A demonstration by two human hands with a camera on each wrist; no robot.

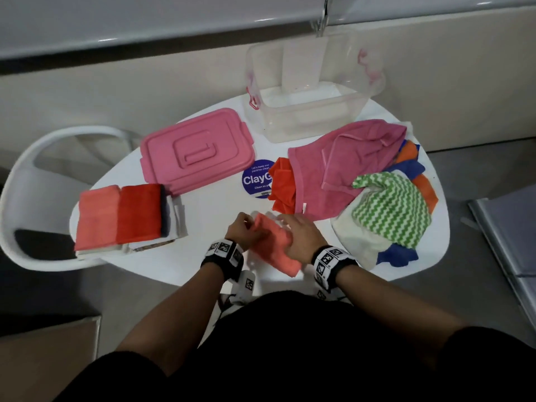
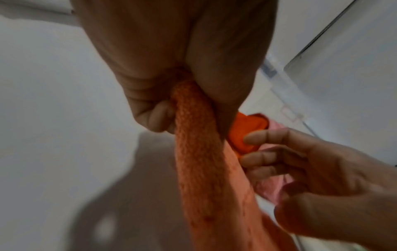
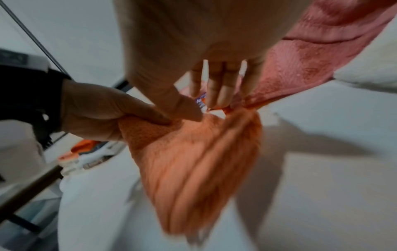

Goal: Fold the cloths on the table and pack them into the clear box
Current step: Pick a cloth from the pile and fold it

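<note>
- The left hand (image 1: 242,232) grips one end of a coral cloth (image 1: 274,245), with curled fingers (image 2: 160,118) closed around the bunched fabric, as the left wrist view shows.
- The right hand (image 1: 298,237) lies over the other end of that cloth; in the right wrist view its thumb and fingers (image 3: 219,88) pinch a gathered corner, so it holds the cloth too.
- The coral cloth hangs between the two hands, just above the near edge of the white table (image 1: 214,210), and its lower part trails toward the person.
- The clear box (image 1: 313,91) stands at the far edge of the table, open, with no cloth visible inside.
- Its pink lid (image 1: 197,152) lies flat on the table to the left of the box.
- A stack of folded cloths (image 1: 121,219) sits at the left of the table, coral and red on top.
- A heap of unfolded cloths lies at the right: a pink towel (image 1: 345,169), a red cloth (image 1: 282,184) beside it, a green zigzag cloth (image 1: 391,210), and orange and blue pieces underneath.
- A round purple sticker (image 1: 255,181) shows on the table between the lid and the red cloth.
- A white chair (image 1: 37,181) stands left of the table.
</note>
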